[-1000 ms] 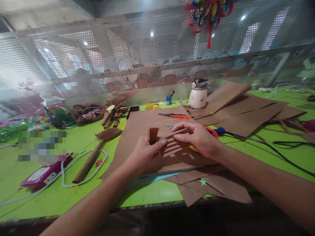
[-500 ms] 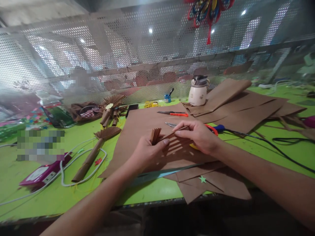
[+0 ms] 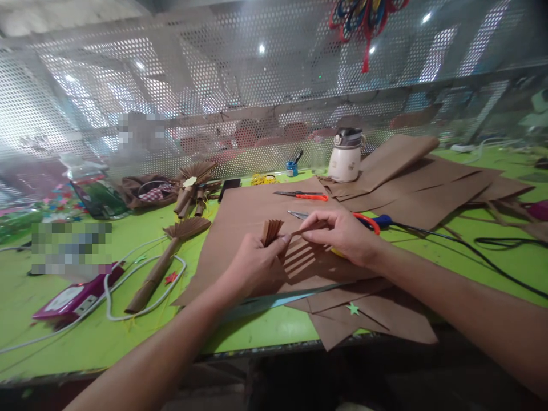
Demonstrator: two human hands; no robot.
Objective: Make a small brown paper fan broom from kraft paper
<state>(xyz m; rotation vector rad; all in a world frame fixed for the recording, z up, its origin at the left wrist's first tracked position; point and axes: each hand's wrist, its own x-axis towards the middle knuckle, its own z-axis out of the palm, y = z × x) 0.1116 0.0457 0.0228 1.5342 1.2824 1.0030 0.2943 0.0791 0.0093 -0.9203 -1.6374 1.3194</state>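
Observation:
My left hand (image 3: pixel 254 268) is closed on pleated brown paper (image 3: pixel 272 230), whose folds fan up above the thumb. My right hand (image 3: pixel 342 237) pinches a narrow brown part of it, stretched between the two hands, thumb against fingers. Both hands are just above a large brown paper sheet (image 3: pixel 240 217) marked with striped light. Scissors (image 3: pixel 366 221) with a red-orange handle lie partly hidden behind my right hand. Farther back, a second pair of scissors (image 3: pixel 306 196) with orange handles rests on the sheet.
Left on the green table (image 3: pixel 171 348) lie a paper fan with a rolled handle (image 3: pixel 160 274), a white cord and a magenta power strip (image 3: pixel 72 299). A white bottle (image 3: pixel 345 157) stands behind. More brown paper (image 3: pixel 428 182) and a black cable (image 3: pixel 454 251) are at right.
My left thumb has come closer to my right fingers along the pleated paper. The view has shifted slightly; the things on the table stay in place.

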